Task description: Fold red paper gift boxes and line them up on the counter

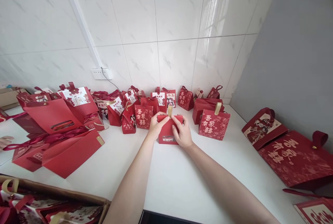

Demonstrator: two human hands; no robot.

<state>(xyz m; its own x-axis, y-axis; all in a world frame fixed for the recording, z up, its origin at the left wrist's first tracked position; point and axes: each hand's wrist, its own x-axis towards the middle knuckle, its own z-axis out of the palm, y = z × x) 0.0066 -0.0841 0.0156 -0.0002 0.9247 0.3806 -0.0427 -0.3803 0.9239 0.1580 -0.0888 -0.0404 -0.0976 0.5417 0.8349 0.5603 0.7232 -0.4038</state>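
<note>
A small red gift box [168, 132] with a tan strap at its top stands on the white table [171, 179] in the middle of the view. My left hand [156, 126] grips the box's upper left edge with curled fingers. My right hand [182, 132] holds its upper right side, fingers pinched on the top flap. Both forearms reach in from the bottom edge.
Several red gift boxes [213, 124] line the tiled wall behind. Larger red bags [65, 147] lie at the left, flat red boxes [293, 158] at the right. A cardboard carton [52, 199] with more items sits at the bottom left. Another person's fingers [5, 141] show at the far left.
</note>
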